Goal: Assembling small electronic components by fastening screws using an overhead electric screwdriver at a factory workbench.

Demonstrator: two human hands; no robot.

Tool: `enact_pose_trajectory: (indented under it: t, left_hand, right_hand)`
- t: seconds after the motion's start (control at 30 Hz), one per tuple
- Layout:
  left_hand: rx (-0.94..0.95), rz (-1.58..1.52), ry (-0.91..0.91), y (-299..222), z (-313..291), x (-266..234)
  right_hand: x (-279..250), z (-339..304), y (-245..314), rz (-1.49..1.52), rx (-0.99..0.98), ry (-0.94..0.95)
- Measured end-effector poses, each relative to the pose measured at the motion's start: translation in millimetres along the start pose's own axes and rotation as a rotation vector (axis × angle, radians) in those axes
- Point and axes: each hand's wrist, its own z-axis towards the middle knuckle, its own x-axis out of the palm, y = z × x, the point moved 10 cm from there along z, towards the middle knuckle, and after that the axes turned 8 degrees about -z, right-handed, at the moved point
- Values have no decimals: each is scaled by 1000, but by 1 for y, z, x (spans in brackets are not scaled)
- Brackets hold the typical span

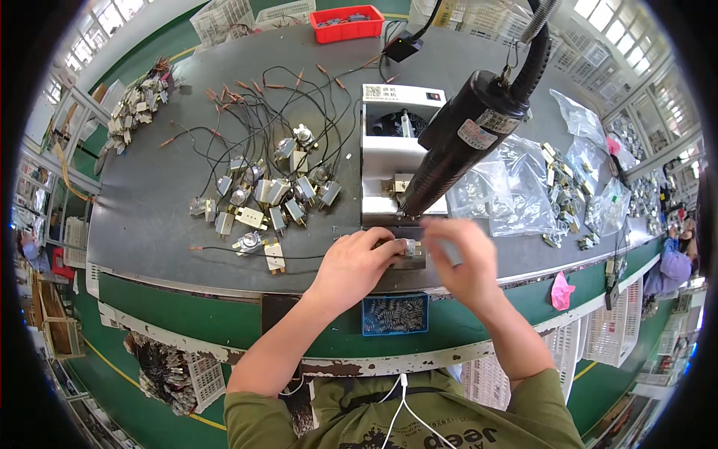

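Blue tray (396,313) nearest, hung on bench edge just below fixture plate (407,260); holds heap of small dark screws. Left hand (356,263) curled, fingertips pinching small metal switch part (406,246) on plate. Right hand (465,258) blurred just right of plate, fingers loosely bent; grip cannot tell. Judgement: seat part square, keep fingers clear under hanging black driver (467,138) above plate. Far beyond plate, red bin (347,24) holds few dark pieces; right of plate, clear bags (516,187) of metal parts.
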Motion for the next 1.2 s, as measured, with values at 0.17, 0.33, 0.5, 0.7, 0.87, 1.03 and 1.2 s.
enact_pose_trajectory:
  t: [0.17, 0.33, 0.5, 0.7, 0.87, 1.03, 1.2]
  left_hand:
    - [-12, -3, 14, -1, 3, 0]
    - [-22, -10, -40, -1, 0, 6]
    - [-62, -31, -56, 0, -1, 3]
    - [-30, -33, -76, 3, -4, 3]
    - [-21, -43, -49, 3, -2, 3]
    - [-31, -47, -31, -3, 5, 1]
    - [25, -24, -77, -1, 2, 2]
  right_hand:
    - [-56, 60, 20, 233, -45, -513]
    - [-19, 89, 5, 685, 257, -208]
    - [-48, 81, 19, 791, 118, -343]
    - [-53, 82, 25, 1181, 271, -174]
    - [-64, 65, 22, 1088, 236, -229]
    - [-77, 66, 28, 1007, 174, -341]
    - [-49, 58, 23, 871, 191, -402]
